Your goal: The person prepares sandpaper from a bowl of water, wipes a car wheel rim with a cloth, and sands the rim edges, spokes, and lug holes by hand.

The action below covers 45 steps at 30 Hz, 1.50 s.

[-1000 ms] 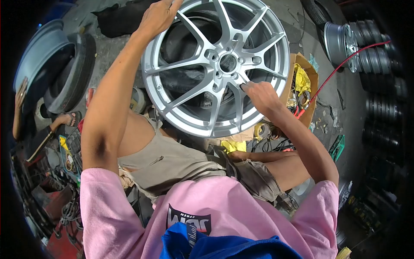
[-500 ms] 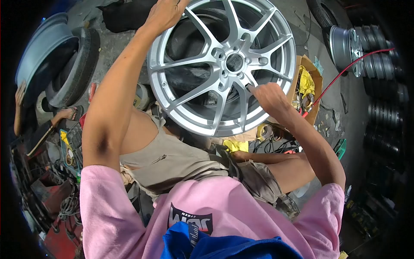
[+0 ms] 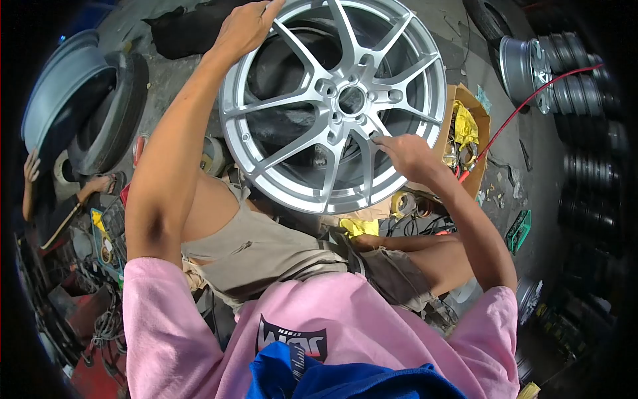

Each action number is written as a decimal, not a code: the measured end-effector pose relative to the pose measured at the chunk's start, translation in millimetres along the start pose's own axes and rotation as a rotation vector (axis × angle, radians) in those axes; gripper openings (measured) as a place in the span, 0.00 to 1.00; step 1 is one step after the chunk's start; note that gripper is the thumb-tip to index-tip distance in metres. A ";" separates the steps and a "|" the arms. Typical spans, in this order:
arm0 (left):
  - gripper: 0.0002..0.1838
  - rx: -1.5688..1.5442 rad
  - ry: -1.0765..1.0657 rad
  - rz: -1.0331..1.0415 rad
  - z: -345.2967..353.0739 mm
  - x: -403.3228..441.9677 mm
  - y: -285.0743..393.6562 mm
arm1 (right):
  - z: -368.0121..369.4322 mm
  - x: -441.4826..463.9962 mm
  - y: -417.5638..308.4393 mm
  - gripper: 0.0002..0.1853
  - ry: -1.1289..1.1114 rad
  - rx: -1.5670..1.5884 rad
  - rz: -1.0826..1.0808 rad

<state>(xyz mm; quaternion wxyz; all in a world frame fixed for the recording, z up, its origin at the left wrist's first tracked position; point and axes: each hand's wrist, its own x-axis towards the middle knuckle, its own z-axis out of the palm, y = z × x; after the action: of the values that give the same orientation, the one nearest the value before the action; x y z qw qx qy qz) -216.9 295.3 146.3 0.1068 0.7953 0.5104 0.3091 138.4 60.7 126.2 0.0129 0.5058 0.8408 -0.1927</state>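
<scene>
A silver multi-spoke alloy wheel (image 3: 330, 120) lies face up in front of my knees, with a dark tyre (image 3: 282, 120) showing through its openings. At the wheel's upper left edge, my left hand (image 3: 247, 30) is closed on the outer rim, its fingertips near the top of a spoke. My right hand (image 3: 409, 156) is on the lower right of the wheel face. Its fingers are pinched together against a spoke just below the hub; a small dark bit shows at the fingertips, too small to name.
An open cardboard box (image 3: 484, 113) with a yellow bag stands right of the wheel, a red hose (image 3: 518, 110) passing over it. Stacked wheels (image 3: 588, 163) line the right. At left are another rim (image 3: 63, 93), a tyre (image 3: 129, 100) and another person's hand (image 3: 31, 166).
The whole view has shifted slightly, so the wheel and both arms appear a little further left. Both hands keep about the same places on the wheel.
</scene>
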 end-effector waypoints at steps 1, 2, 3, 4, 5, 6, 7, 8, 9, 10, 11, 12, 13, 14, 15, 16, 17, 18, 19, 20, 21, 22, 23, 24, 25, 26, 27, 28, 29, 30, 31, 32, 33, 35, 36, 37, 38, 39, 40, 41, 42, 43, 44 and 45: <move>0.30 0.013 0.010 0.016 0.5 -0.3 -1.3 | 4.6 5.7 -5.3 0.15 -0.025 0.004 0.067; 0.30 0.015 0.008 0.018 1.8 -1.2 -1.0 | 9.2 9.4 -7.3 0.15 -0.050 0.010 0.134; 0.30 0.005 0.018 0.006 2.2 -1.6 -1.7 | 14.3 13.0 -4.4 0.16 -0.078 0.054 0.191; 0.30 -0.005 0.028 -0.008 1.9 -1.8 -3.8 | 22.8 11.7 1.2 0.16 -0.077 0.056 0.188; 0.30 -0.004 0.027 -0.011 1.6 -2.3 -4.9 | 25.7 8.0 4.3 0.17 0.020 0.186 0.147; 0.30 -0.003 0.023 0.011 2.1 -2.0 -5.3 | 26.6 3.4 9.6 0.17 0.115 0.315 0.108; 0.30 -0.001 0.020 0.034 2.5 -1.0 -5.7 | 23.1 -3.0 18.2 0.17 0.114 0.315 0.108; 0.30 -0.003 0.018 0.035 2.7 -0.3 -5.1 | 3.0 -7.7 13.0 0.17 -0.013 0.495 0.215; 0.30 0.002 0.017 0.030 2.9 0.4 -4.3 | -9.3 -11.6 9.9 0.17 -0.141 0.673 0.323; 0.30 0.008 0.016 0.023 2.9 0.5 -3.9 | -12.2 -14.0 10.4 0.17 -0.142 0.673 0.324; 0.30 0.009 0.016 0.021 3.7 0.3 -6.3 | -13.6 -15.8 10.5 0.17 0.004 0.442 0.234; 0.29 0.026 0.027 0.060 4.6 -0.5 -8.4 | -13.0 -17.4 10.4 0.17 0.146 0.210 0.142; 0.29 0.042 0.037 0.102 6.4 -0.7 -9.1 | -9.1 -18.0 10.7 0.17 0.145 0.212 0.145; 0.29 0.041 0.036 0.104 7.0 -0.4 -7.7 | -3.8 -16.2 10.5 0.19 0.203 0.080 0.036; 0.28 0.045 0.018 0.091 6.3 -0.2 -7.5 | 0.6 -13.1 9.4 0.20 0.261 -0.053 -0.074; 0.27 0.051 0.002 0.077 4.5 -0.1 -8.6 | 4.9 -10.8 7.2 0.20 0.264 -0.052 -0.077; 0.27 0.055 0.002 0.076 2.7 -0.2 -9.8 | 8.3 -9.0 1.9 0.23 0.189 -0.192 -0.044; 0.26 0.058 0.000 0.059 2.4 -0.6 -10.3 | 11.6 -7.5 -3.0 0.25 0.110 -0.332 -0.008; 0.26 0.058 -0.003 0.045 4.1 -1.4 -9.1 | 15.3 -2.1 -6.8 0.28 0.063 -0.407 0.009; 0.26 0.052 -0.008 0.048 7.1 -1.6 -9.3 | 22.7 5.0 -8.4 0.28 0.060 -0.406 0.016; 0.26 0.074 -0.001 0.098 8.4 -0.6 -10.6 | 32.3 14.1 -8.5 0.28 0.110 -0.423 0.014; 0.27 0.100 0.008 0.147 8.2 1.4 -13.1 | 38.6 20.9 -8.1 0.28 0.162 -0.439 0.006; 0.28 0.074 0.009 0.111 5.4 1.3 -9.6 | 37.2 23.8 -12.1 0.28 0.150 -0.415 0.035; 0.28 0.076 0.008 0.108 2.8 1.3 -7.0 | 33.9 18.9 -15.5 0.28 0.149 -0.413 0.032; 0.28 0.039 -0.018 0.064 0.8 0.9 -4.8 | 28.4 8.5 -19.3 0.28 0.127 -0.381 0.058; 0.28 0.001 -0.041 0.017 -0.1 0.1 -5.8 | 25.1 2.9 -21.2 0.27 0.103 -0.351 0.081; 0.28 -0.003 -0.041 0.009 -1.1 -1.3 -6.2 | 28.0 1.3 -20.9 0.27 0.096 -0.353 0.077; 0.28 0.012 -0.044 0.010 -1.8 -1.1 -4.8 | 32.9 -1.2 -19.3 0.27 0.141 -0.346 0.065; 0.28 0.026 -0.048 0.018 0.1 0.7 -4.1 | 33.7 -3.6 -19.9 0.26 0.190 -0.338 0.059; 0.28 0.025 -0.049 0.028 1.4 2.0 -3.9 | 35.4 1.9 -19.2 0.26 0.195 -0.339 0.067; 0.28 0.020 -0.020 0.049 2.1 0.7 -4.1 | 39.2 13.3 -19.0 0.26 0.200 -0.344 0.076; 0.28 0.017 0.011 0.067 3.7 -0.2 -5.2 | 40.4 19.5 -19.6 0.26 0.205 -0.349 0.081; 0.28 0.021 0.013 0.070 5.2 1.1 -6.8 | 40.1 18.7 -20.2 0.26 0.210 -0.348 0.081; 0.27 0.076 0.006 0.101 5.7 0.7 -10.0 | 40.2 11.9 -22.3 0.28 0.231 -0.302 0.090; 0.27 0.077 0.008 0.092 4.6 -0.4 -11.3 | 39.7 8.1 -22.4 0.28 0.236 -0.281 0.091; 0.27 0.073 -0.018 0.076 3.8 -0.1 -12.2 | 38.6 3.1 -21.2 0.28 0.230 -0.283 0.084; 0.26 0.068 -0.043 0.063 4.9 0.5 -14.2 | 35.6 -2.7 -19.7 0.28 0.203 -0.278 0.087; 0.26 0.063 -0.045 0.066 9.0 -0.9 -19.1 | 33.6 -8.5 -18.7 0.28 0.178 -0.273 0.099; 0.25 0.139 -0.002 0.176 13.4 -1.5 -24.1 | 34.3 -7.6 -18.2 0.28 0.180 -0.275 0.113; 0.25 0.220 0.046 0.287 12.6 0.9 -22.0 | 33.3 3.2 -19.0 0.29 0.184 -0.258 0.116; 0.25 0.221 0.044 0.292 12.9 1.7 -19.8 | 33.3 11.2 -19.0 0.30 0.184 -0.238 0.114; 0.25 0.168 0.015 0.195 11.6 1.4 -19.6 | 33.4 16.0 -16.4 0.30 0.148 -0.186 0.139; 0.25 0.114 -0.013 0.097 7.5 -0.1 -14.9 | 30.7 16.3 -15.2 0.30 0.152 -0.183 0.134; 0.25 0.032 -0.056 -0.035 0.6 -0.9 -6.4 | 26.0 11.9 -13.0 0.28 0.106 -0.082 0.142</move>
<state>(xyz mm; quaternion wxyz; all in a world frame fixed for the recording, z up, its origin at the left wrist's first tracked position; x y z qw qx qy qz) -221.6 297.5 142.5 0.1137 0.7963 0.5259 0.2764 117.0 56.6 103.6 0.0026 0.5727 0.8094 -0.1298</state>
